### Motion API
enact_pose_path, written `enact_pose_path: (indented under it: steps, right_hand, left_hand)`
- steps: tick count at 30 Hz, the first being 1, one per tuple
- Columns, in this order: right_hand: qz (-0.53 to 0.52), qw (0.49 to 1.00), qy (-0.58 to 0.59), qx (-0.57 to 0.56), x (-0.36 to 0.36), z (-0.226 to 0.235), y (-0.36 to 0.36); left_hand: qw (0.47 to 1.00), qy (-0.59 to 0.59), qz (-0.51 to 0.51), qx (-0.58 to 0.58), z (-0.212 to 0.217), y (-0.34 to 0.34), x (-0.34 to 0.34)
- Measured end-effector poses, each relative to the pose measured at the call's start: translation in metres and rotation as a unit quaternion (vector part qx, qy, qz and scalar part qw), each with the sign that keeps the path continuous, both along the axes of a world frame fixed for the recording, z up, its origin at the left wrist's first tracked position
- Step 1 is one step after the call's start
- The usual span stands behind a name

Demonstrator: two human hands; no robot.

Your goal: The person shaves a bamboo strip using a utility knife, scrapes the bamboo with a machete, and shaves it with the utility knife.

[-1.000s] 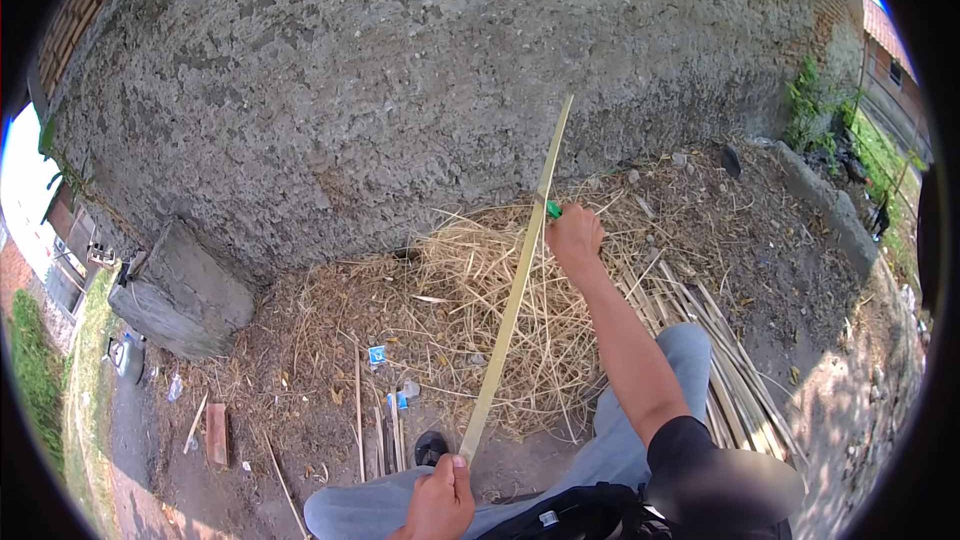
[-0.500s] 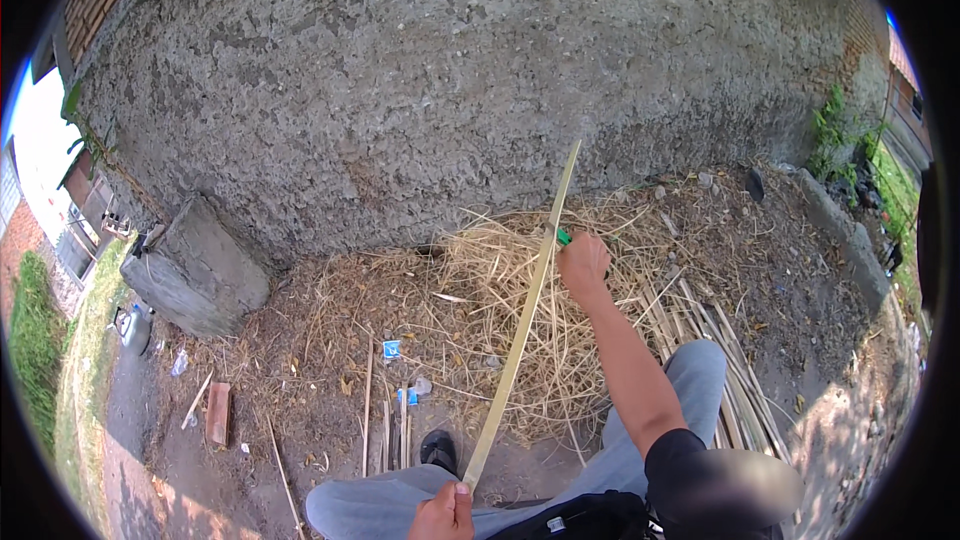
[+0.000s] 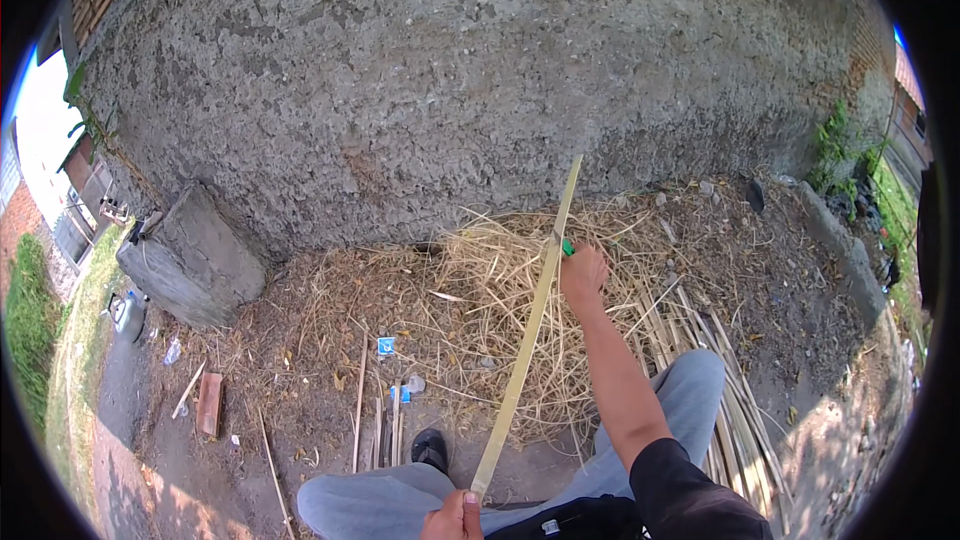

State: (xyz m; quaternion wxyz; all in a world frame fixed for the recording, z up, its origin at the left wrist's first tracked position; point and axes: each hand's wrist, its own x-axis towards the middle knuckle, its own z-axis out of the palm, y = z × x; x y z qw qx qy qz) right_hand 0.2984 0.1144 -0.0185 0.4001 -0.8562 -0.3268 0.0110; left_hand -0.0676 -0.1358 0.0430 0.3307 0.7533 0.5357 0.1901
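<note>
A long, pale bamboo strip [image 3: 527,350] slants from my lap up toward the wall, its far end tapering to a point. My left hand [image 3: 453,518] is closed on its near end, thumb on top. Farther along, my right hand [image 3: 584,275] grips a green-handled knife [image 3: 568,248] close against the strip's right edge. Most of the blade is hidden at the strip. Beneath them lies a heap of thin, curled bamboo shavings [image 3: 500,270].
A rough grey wall [image 3: 450,90] rises behind the heap. More bamboo strips [image 3: 740,420] lie beside my right knee. Leftward are a concrete block [image 3: 195,260], a brick [image 3: 209,403], a kettle [image 3: 127,317], blue packets [image 3: 386,345] and thin sticks [image 3: 360,405].
The bamboo strip and my right hand with the knife have come slightly nearer to me. My left hand still holds the near end. The view has shifted a little.
</note>
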Motion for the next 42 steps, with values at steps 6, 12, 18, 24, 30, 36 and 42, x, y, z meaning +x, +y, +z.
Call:
enact_pose_path:
  steps: [6, 12, 18, 24, 30, 36, 42]
  right_hand:
    - [0.036, 0.998, -0.031, -0.028, -0.008, 0.007, -0.013]
    - [0.065, 0.978, -0.179, 0.084, -0.002, 0.065, -0.039]
    - [0.134, 0.985, -0.06, 0.086, -0.02, 0.077, -0.068]
    - [0.136, 0.99, -0.014, 0.045, -0.023, 0.052, -0.092]
    - [0.156, 0.986, -0.039, 0.03, -0.022, 0.027, -0.09]
    - [0.172, 0.96, -0.183, 0.123, -0.012, 0.009, -0.083]
    - [0.196, 0.969, -0.15, 0.023, -0.021, 0.0, -0.083]
  left_hand:
    - [0.926, -0.21, 0.071, -0.307, 0.024, 0.012, -0.021]
    - [0.948, -0.191, 0.087, -0.239, 0.003, 0.031, -0.055]
    - [0.993, 0.045, -0.063, -0.091, -0.009, 0.042, -0.057]
    - [0.983, 0.009, -0.166, -0.073, 0.029, 0.079, 0.0]
    - [0.943, -0.184, -0.059, -0.272, -0.007, 0.144, 0.095]
    - [0.918, -0.184, 0.023, -0.351, -0.013, 0.13, 0.121]
    - [0.993, -0.086, 0.003, -0.08, -0.05, 0.108, 0.114]
